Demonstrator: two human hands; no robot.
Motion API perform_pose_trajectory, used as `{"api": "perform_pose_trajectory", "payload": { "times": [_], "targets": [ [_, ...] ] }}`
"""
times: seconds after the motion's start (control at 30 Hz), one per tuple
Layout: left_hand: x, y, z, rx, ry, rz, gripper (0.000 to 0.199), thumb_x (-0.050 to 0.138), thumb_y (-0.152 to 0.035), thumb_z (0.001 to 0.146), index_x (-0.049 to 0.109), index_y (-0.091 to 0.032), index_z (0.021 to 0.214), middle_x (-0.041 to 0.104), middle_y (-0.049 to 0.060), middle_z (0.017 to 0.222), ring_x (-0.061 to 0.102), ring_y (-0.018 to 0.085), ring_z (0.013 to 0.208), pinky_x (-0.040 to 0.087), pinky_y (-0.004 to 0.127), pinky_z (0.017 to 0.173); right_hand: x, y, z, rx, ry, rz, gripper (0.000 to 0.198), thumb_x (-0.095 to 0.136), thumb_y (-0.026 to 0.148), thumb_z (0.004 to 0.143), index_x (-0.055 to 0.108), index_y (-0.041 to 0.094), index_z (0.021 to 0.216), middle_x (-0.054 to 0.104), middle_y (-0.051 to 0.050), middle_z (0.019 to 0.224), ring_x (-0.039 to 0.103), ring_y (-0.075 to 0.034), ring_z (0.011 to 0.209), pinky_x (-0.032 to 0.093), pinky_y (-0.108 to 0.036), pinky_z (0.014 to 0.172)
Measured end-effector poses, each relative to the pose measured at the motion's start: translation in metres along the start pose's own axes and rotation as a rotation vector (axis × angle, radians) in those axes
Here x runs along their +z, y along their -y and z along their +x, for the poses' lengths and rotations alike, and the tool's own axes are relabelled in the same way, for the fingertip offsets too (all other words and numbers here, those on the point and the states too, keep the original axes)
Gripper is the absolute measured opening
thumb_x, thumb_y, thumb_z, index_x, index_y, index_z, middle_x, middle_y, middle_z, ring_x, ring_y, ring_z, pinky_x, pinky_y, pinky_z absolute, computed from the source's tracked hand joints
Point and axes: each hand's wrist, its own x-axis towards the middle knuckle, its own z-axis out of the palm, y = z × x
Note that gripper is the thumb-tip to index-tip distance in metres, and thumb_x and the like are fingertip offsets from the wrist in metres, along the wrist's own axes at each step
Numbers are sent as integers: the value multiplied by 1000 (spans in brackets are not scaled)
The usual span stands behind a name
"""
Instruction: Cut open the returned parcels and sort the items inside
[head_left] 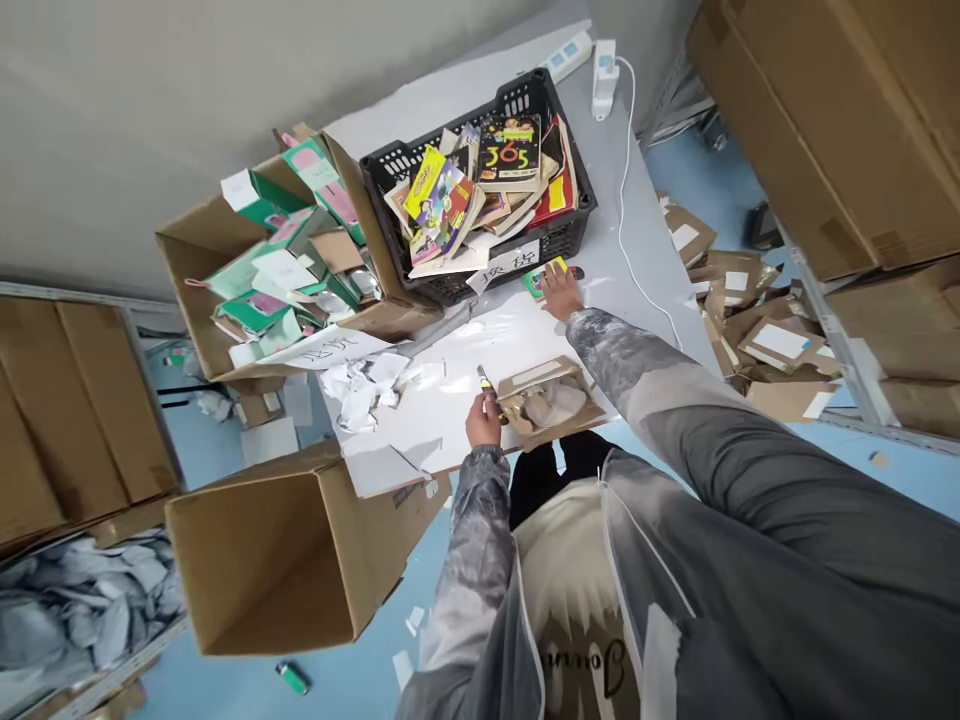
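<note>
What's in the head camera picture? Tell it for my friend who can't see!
A person's left hand holds a yellow-and-black cutter beside an opened brown cardboard package, while the right hand rests on a small green-and-yellow item. Beyond them are a black plastic basket of colourful paperback books and a brown cardboard carton of green-and-white boxes.

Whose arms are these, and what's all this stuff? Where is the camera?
They belong to a person, not a robot. There's just one picture, from a camera on that person's head, looking forward and down. The left hand holds a cutter. The right hand touches something small and colourful. On the table you can see a basket of books, crumpled paper and an opened package. Beside the basket, a carton holds green boxes.
</note>
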Motion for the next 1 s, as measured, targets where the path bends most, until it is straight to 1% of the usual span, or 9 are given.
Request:
{"api": "perform_pose_trajectory", "payload": {
  "times": [0.17,0.33,0.43,0.53,0.63,0.7,0.83,0.9,1.0],
  "targets": [
    [7,1,4,246,168,9,76,54,-78,125,76,-28,177,57,19,197,76,40,160,74,52,119,-1,-1,18,59,2,-121,56,39,3,124,68,-3,171,58,-40,185,51,-41,180,41,-58,145],
    [17,0,16,191,356,-40,82,44,-83,127,85,-25,168,61,15,194,55,40,184,46,59,154,-40,-1,-12,112,-90,-139,61,38,13,126,62,10,182,81,-27,162,73,-40,153,59,-55,132],
    [23,-5,16,154,426,-193,90,45,-89,124,79,-25,177,57,14,198,46,39,190,31,59,160,-73,4,-95,123,-317,22,64,35,23,129,57,18,190,80,-20,167,74,-39,154,58,-56,138],
    [30,-15,12,26,398,-426,102,35,-96,122,61,-27,192,47,16,204,40,36,193,41,57,155,-82,16,-214,5,-473,169,65,41,37,128,63,30,189,73,-14,179,65,-40,170,52,-62,147],
    [37,-25,12,-205,352,-533,99,17,-87,126,58,-25,192,54,20,199,53,35,186,59,54,140,-55,39,-313,-134,-310,169,55,63,46,121,82,37,171,80,-14,168,65,-43,169,54,-70,144],
    [42,-29,16,-299,337,-513,93,19,-79,129,62,-22,188,60,22,194,63,36,178,67,51,131,-23,58,-344,-186,-106,145,43,68,41,120,91,33,155,86,-19,152,74,-42,153,63,-65,131],
    [53,-32,32,-375,320,-446,84,32,-75,128,62,-22,186,64,22,190,72,36,168,74,46,118,39,89,-316,-80,210,-9,25,79,28,117,94,14,131,89,-25,136,77,-40,138,63,-46,110],
    [57,-31,40,-393,321,-426,85,32,-77,127,66,-22,182,70,23,184,76,37,164,75,49,117,59,96,-280,-46,201,2,32,85,27,115,91,14,145,88,-23,147,78,-36,139,60,-40,110],
    [58,-30,49,-356,297,-405,96,25,-88,123,72,-21,174,76,23,175,79,36,160,75,50,119,73,98,-237,92,123,113,49,86,53,121,89,13,150,90,-21,145,82,-35,133,59,-36,106]
  ]
}}
